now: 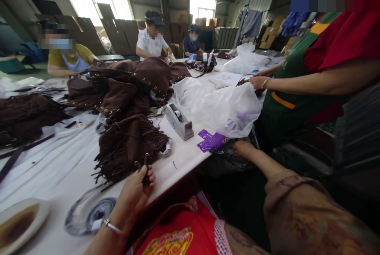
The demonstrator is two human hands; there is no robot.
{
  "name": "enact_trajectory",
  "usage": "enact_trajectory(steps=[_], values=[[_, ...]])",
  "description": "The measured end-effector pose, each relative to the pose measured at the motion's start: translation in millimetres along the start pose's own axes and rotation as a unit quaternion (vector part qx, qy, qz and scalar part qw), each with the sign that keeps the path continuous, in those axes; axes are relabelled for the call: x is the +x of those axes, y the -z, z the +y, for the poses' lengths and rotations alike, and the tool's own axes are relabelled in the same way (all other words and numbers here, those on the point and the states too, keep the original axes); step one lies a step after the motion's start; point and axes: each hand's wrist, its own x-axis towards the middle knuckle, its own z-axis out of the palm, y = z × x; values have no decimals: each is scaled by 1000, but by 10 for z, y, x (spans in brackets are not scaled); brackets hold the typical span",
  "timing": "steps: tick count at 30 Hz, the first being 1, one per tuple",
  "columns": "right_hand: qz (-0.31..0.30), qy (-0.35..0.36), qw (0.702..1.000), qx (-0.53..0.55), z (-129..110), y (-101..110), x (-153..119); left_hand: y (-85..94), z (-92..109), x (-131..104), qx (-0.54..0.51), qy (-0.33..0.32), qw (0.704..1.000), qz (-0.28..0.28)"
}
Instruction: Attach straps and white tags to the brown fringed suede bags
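My left hand [141, 183] is closed around thin dark cord ends [145, 170] at the near edge of a brown fringed bag [121, 144]. The bag lies on the white table, its fringe spread to both sides. My right hand [245, 150] reaches low past the table edge, against shiny black plastic [228, 160]; its fingertips are hidden. Purple tape [210, 140] is stuck at the table edge near that hand. Between my hands stands a grey tape dispenser [179, 121].
A heap of brown bags with eyelets [127, 84] covers the far left. Clear plastic bags [216, 104] lie right of the dispenser. A tape roll [101, 213] and a round dish [22, 223] sit near left. A co-worker in a green apron [287, 100] stands close on the right.
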Motion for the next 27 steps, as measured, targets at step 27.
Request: enact_trajectory(steps=[27], values=[[-81, 61, 884, 457, -2709, -214, -535, 320, -16, 56, 105, -55, 992, -44]])
